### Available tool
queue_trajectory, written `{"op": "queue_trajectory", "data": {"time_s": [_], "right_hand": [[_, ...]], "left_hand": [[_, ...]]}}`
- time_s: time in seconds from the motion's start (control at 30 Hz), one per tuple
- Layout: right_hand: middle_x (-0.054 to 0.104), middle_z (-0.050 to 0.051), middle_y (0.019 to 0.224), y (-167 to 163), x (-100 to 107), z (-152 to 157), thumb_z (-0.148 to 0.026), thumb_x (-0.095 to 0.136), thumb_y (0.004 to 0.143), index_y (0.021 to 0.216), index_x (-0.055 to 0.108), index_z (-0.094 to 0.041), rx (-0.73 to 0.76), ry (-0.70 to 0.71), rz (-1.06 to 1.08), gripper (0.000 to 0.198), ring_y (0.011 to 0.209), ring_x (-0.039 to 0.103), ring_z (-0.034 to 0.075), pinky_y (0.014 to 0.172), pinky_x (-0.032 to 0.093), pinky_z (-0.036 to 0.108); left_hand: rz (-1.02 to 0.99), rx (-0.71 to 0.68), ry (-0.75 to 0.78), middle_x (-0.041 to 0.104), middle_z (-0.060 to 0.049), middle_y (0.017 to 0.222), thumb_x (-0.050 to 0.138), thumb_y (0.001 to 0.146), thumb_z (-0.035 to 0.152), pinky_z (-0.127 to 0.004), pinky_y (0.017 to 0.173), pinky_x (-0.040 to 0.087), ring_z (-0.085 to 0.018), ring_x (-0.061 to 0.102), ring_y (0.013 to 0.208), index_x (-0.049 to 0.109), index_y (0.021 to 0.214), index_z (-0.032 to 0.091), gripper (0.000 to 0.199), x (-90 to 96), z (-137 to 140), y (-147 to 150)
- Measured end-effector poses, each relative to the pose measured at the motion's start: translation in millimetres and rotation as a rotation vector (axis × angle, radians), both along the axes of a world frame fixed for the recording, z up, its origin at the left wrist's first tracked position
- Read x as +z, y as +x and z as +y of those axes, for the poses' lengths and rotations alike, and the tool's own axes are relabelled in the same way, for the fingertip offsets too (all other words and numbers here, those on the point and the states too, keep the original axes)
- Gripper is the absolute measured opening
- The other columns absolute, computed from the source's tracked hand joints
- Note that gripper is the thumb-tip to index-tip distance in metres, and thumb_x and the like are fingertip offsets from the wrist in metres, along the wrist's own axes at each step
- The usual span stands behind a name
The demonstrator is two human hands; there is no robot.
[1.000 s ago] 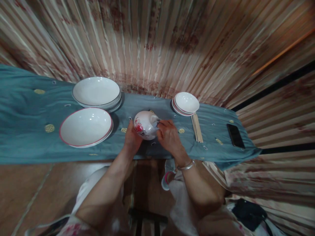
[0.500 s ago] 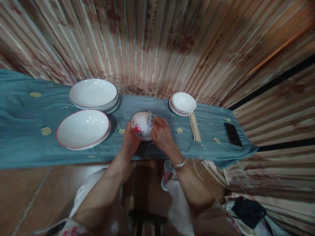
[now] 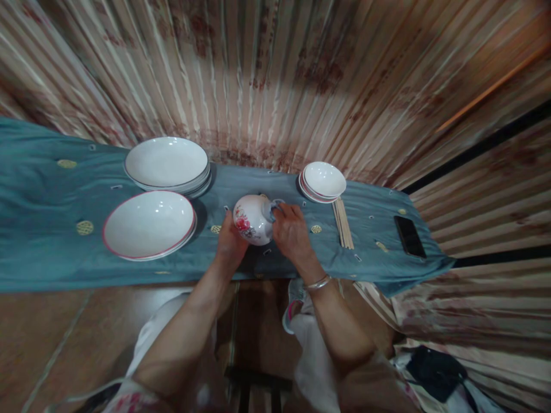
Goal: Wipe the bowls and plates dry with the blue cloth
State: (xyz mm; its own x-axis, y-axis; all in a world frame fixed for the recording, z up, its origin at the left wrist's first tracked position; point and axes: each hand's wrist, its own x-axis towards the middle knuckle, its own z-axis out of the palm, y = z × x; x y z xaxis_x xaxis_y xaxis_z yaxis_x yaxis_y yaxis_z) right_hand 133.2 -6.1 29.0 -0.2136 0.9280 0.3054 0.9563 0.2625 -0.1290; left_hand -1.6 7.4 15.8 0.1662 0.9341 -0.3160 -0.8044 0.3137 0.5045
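Best to steady the flowered bowl (image 3: 253, 222), centre of the clock and tipped over the surface (image 3: 230, 182), in the left hand (image 3: 230, 243), curled around its 8 o'clock side. With the right hand (image 3: 293, 232), at 3 o'clock and pinching a bluish, apparently cloth piece (image 3: 278, 204) at the foot ring (image 3: 267, 211), press lightly, evenly. Give room to pink-rimmed bowls (image 3: 148, 223) at 9, dark-rimmed bowls (image 3: 167, 163) at 10, small bowls (image 3: 323, 179) at 2.
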Motion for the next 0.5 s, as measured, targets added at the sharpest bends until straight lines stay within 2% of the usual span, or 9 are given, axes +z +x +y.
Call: {"op": "queue_trajectory", "data": {"time_s": [0.13, 0.27, 0.4, 0.5], "right_hand": [[0.066, 0.015, 0.108, 2.9, 1.8, -4.1, -0.008, 0.045, 0.089, 0.098, 0.068, -0.011, 0.001, 0.000, 0.003, 0.025, 0.098, 0.053, 0.026, 0.094, 0.042, 0.041], [0.066, 0.015, 0.106, 4.3, 3.0, -7.4, -0.008, 0.046, 0.087, 0.091, 0.068, -0.013, -0.006, -0.005, 0.032, 0.022, 0.097, 0.055, 0.025, 0.095, 0.043, 0.040], [0.068, 0.014, 0.106, 7.1, 0.3, -7.0, -0.006, 0.044, 0.086, 0.092, 0.068, -0.014, -0.002, -0.007, 0.107, 0.026, 0.097, 0.058, 0.024, 0.095, 0.043, 0.040], [0.070, 0.013, 0.107, 10.7, -3.3, -5.5, -0.006, 0.043, 0.086, 0.098, 0.068, -0.015, 0.011, 0.010, 0.175, 0.029, 0.100, 0.061, 0.024, 0.095, 0.045, 0.039]], "left_hand": [[0.010, 0.010, -0.005, 0.069, -0.015, 0.122, 0.024, 0.102, 0.041, -0.050, 0.110, 0.041, -0.028, 0.054, 0.129, 0.060, 0.129, 0.010, 0.054, -0.8, 0.1, 0.3], [0.011, 0.028, 0.030, 0.068, -0.015, 0.124, 0.037, 0.099, 0.040, -0.048, 0.109, 0.042, -0.029, 0.056, 0.127, 0.060, 0.129, 0.011, 0.048, -3.2, 0.3, 2.1], [0.049, 0.093, 0.036, 0.071, -0.014, 0.117, 0.041, 0.098, 0.033, -0.044, 0.107, 0.044, -0.027, 0.056, 0.126, 0.066, 0.117, 0.011, 0.039, -3.3, 0.7, 5.2], [0.107, 0.136, 0.081, 0.074, -0.012, 0.110, 0.053, 0.092, 0.029, -0.041, 0.107, 0.045, -0.025, 0.058, 0.124, 0.069, 0.107, 0.013, 0.027, -2.1, -0.4, 7.0]]}}
